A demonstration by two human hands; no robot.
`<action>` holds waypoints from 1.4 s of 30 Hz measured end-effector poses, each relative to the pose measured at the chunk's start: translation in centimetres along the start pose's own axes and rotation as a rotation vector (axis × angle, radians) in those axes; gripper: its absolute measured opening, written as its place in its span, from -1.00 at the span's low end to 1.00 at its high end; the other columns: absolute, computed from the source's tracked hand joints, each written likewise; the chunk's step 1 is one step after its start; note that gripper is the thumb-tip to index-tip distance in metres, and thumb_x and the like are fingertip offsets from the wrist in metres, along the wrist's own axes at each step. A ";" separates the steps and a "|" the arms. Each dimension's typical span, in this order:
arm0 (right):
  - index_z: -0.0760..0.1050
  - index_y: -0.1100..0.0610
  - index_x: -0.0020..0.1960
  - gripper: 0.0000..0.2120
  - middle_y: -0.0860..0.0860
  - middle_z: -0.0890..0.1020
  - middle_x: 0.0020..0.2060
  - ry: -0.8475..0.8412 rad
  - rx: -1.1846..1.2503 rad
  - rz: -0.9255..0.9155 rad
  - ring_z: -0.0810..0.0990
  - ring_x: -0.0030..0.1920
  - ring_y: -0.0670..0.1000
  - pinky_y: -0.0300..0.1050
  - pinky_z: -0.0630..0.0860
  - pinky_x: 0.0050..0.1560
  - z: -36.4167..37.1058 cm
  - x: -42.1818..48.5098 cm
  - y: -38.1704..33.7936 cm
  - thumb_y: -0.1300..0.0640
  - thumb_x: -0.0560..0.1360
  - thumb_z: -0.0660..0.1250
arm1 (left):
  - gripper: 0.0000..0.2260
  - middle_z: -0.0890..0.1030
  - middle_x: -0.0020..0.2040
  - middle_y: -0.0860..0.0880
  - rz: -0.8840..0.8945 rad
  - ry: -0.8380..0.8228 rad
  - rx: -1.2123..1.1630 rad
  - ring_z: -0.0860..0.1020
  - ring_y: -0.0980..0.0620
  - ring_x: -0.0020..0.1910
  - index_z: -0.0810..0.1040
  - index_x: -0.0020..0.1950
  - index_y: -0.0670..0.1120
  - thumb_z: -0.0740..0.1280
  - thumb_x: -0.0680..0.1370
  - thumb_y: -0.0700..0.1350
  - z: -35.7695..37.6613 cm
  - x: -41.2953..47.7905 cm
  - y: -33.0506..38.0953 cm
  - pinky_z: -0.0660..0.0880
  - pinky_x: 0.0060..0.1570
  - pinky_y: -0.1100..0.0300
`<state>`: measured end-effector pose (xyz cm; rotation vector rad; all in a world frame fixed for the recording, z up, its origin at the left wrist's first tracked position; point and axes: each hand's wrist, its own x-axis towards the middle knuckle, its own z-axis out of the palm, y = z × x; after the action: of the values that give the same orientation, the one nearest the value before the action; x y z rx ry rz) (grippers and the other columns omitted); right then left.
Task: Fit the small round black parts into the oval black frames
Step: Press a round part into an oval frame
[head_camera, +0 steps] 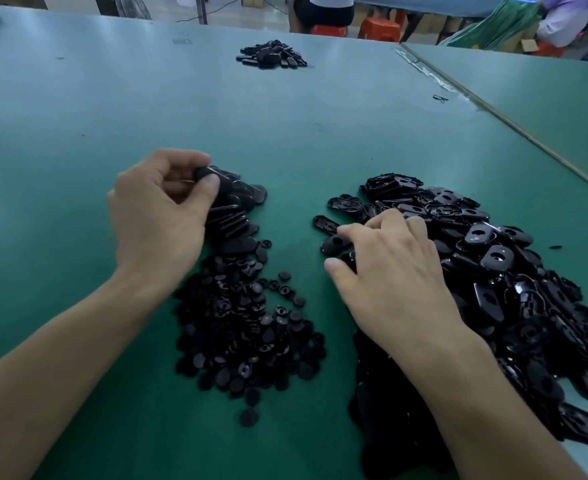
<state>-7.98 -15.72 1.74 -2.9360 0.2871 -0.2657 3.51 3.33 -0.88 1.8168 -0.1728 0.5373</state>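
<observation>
currently your left hand [161, 206] pinches a black piece [203, 174] between thumb and fingers, over stacked frames [237, 209]. your right hand [389, 268] lies curled on the oval frames heap [493, 265]; cannot tell if it grips one. round parts [247, 327] sit between both forearms.

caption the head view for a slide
Left hand holds a black piece by the stack; right hand pinches a frame at the pile; round parts between.
</observation>
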 end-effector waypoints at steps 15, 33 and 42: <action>0.53 -0.03 0.21 -0.78 -0.03 0.58 0.03 0.032 0.120 0.077 0.54 0.09 0.05 -0.04 0.47 0.10 -0.7 -0.1 -0.4 0.02 0.57 0.37 | -0.82 0.64 -0.19 0.23 -0.129 0.015 0.246 0.46 0.25 -0.39 0.63 -0.09 0.19 0.43 0.38 0.20 -0.3 0.3 -1.7 0.60 -0.03 -0.02; 0.56 0.02 0.20 -0.75 0.03 0.50 0.08 0.110 0.067 0.067 0.50 0.12 0.11 0.03 0.46 0.12 -0.1 0.1 -0.5 -0.04 0.63 0.23 | -0.89 0.61 -0.27 0.17 0.226 -0.214 0.070 0.55 0.09 -0.25 0.59 -0.15 0.18 0.43 0.49 -0.05 1.1 -3.4 2.7 0.47 -0.18 0.32; 0.61 0.01 0.14 -0.82 -0.01 0.59 -0.13 0.155 0.515 -0.190 0.57 -0.11 0.03 0.05 0.51 -0.05 0.5 0.7 -1.0 0.06 0.65 0.25 | -0.87 0.68 -0.14 0.20 0.190 -0.396 -0.111 0.62 0.14 -0.21 0.65 0.02 0.15 0.44 0.48 0.05 1.5 -3.7 2.7 0.44 -0.24 0.34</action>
<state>-7.05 -14.85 1.57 -2.4343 -0.0414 -0.5100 -0.37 0.47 -0.50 1.7913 -0.6379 0.2861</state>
